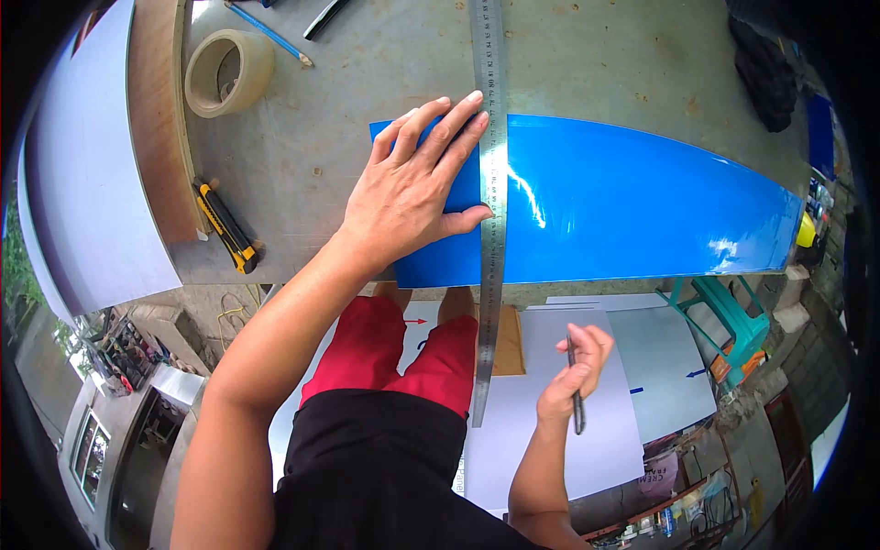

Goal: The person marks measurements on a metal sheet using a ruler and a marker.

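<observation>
My left hand (408, 179) lies flat with fingers spread on the left end of a glossy blue sheet (623, 202). Its fingertips and thumb tip are right at the left edge of a long steel ruler (493, 165), which crosses the sheet and sticks out past the table's near edge. Off the table, to the right of my body, my right hand (577, 371) is closed around a slim black pen-like tool (578, 412), its lower end pointing down.
On the metal table (587, 64) are a tape roll (229, 73), a blue pencil (270, 34) and a yellow-black utility knife (225, 227). Dark cloth (763, 73) lies at the far right. Below stand a green stool (729, 321) and white panels (568, 440).
</observation>
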`<state>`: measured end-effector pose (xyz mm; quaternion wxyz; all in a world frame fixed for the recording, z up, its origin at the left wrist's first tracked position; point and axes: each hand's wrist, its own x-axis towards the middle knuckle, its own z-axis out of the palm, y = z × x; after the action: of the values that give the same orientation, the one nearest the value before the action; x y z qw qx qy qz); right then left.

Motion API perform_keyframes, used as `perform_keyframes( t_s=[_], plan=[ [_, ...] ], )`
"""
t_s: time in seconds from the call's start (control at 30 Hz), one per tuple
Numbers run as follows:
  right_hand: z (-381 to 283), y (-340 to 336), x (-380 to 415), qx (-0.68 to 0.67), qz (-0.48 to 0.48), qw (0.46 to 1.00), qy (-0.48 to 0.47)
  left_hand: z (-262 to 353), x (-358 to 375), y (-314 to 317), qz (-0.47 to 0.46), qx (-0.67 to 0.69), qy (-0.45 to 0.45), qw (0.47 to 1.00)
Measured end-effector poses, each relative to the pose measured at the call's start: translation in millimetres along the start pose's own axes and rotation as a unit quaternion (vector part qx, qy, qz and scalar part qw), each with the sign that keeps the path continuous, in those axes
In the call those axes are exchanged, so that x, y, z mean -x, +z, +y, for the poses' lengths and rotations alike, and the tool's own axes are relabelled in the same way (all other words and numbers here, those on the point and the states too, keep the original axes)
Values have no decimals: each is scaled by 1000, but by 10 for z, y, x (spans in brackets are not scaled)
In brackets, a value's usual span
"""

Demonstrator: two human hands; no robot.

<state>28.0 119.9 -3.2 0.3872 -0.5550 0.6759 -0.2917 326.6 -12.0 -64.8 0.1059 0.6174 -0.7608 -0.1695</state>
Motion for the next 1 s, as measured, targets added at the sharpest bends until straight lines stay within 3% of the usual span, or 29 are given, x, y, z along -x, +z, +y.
perform_keyframes(
  t_s=[0.07,0.37,1.0],
  plan=[
    [-75,53,-196,-67,34,996,-53,-4,0,2,1,2,-1,1000],
    [-440,564,-1045,-231,20,969,-85,10,-14,-29,-19,1,-8,1000],
    [-323,1296,-1620,-204,27,975,-81,8,-8,-16,-24,6,-21,999]
  ],
)
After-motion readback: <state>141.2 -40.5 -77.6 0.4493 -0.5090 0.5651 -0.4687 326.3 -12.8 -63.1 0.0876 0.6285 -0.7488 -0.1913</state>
